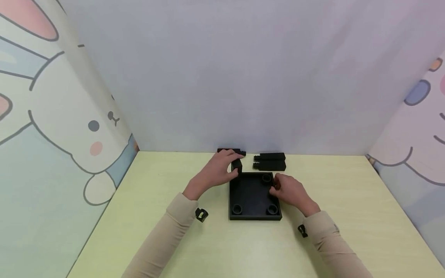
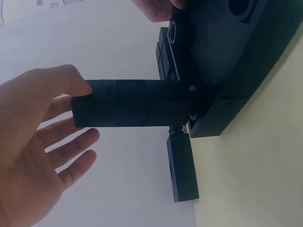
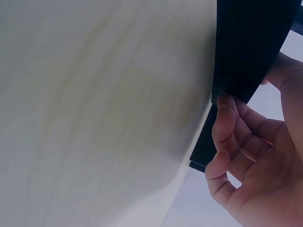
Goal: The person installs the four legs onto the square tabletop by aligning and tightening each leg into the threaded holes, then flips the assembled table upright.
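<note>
A black square tray-like panel [image 1: 251,195] lies on the table with its raised rim upward and round sockets in its corners. At its far left corner my left hand [image 1: 217,170] pinches a black square leg [image 1: 236,165] between thumb and fingers. This leg [image 2: 132,104] stands upright, its lower end at the corner; the joint itself is hidden. My right hand [image 1: 290,190] grips the panel's right wall, thumb over the inside. Seen from the right wrist, curled fingers [image 3: 225,120] lie against the wall's outer side [image 3: 248,47].
Two loose black legs [image 1: 270,161] with knobbed ends lie side by side behind the panel. Another loose leg [image 1: 229,150] lies at the table's back edge, partly behind my left hand. A pale wall [image 1: 243,77] rises behind the yellowish table [image 1: 174,170].
</note>
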Demonstrator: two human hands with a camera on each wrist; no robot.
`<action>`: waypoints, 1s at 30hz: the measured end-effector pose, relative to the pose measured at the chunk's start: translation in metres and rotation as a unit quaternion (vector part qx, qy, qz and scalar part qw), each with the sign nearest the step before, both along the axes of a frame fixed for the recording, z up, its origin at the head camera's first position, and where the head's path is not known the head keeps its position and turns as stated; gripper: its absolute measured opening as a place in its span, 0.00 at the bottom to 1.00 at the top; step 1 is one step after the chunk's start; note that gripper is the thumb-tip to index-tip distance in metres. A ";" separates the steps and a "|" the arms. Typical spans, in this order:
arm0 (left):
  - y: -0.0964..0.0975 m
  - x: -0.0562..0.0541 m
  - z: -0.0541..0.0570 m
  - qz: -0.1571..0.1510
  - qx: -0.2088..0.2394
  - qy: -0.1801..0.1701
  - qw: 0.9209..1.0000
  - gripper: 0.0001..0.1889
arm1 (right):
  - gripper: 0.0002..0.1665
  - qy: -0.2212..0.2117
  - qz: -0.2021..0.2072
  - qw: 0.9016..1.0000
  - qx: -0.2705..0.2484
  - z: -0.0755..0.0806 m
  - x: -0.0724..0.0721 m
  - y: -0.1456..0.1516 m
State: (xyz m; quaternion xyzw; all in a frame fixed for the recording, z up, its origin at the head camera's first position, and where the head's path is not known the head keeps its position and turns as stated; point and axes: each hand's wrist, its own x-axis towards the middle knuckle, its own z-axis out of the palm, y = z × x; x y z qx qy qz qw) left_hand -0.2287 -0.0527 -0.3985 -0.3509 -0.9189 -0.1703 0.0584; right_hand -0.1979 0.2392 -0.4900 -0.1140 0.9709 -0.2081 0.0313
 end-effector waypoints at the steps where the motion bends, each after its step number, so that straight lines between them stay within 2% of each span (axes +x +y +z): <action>1: 0.000 0.000 0.000 0.001 0.002 -0.004 1.000 0.24 | 0.10 0.001 0.001 1.000 -0.001 0.000 0.000 0.000; 3: 0.002 0.000 0.000 0.011 0.008 -0.004 1.000 0.25 | 0.10 0.000 -0.001 1.000 -0.002 0.000 0.000 0.001; 5: 0.003 0.001 -0.001 0.029 0.008 0.010 0.999 0.27 | 0.11 -0.002 0.000 1.000 -0.003 0.000 0.000 0.001; 8: 0.004 0.003 -0.002 0.060 0.005 0.059 0.996 0.27 | 0.11 -0.006 0.000 1.000 -0.004 -0.002 0.000 0.001; 11: 0.006 0.005 -0.003 0.085 -0.001 0.113 0.990 0.25 | 0.11 -0.007 -0.003 1.000 -0.004 -0.002 0.000 0.001; 14: 0.009 0.007 -0.002 0.097 -0.005 0.139 0.986 0.23 | 0.11 -0.005 -0.004 1.000 -0.005 -0.002 0.000 0.000; 17: 0.011 0.008 -0.001 0.099 -0.006 0.133 0.986 0.21 | 0.12 -0.004 -0.003 1.000 -0.005 -0.002 0.001 0.000; 23: 0.011 0.011 0.002 0.088 0.007 0.081 0.993 0.15 | 0.12 -0.003 -0.006 1.000 -0.003 -0.003 0.000 0.000; 30: 0.009 0.014 0.005 0.073 -0.004 0.064 0.995 0.17 | 0.11 -0.006 -0.002 1.000 -0.008 -0.003 0.000 0.000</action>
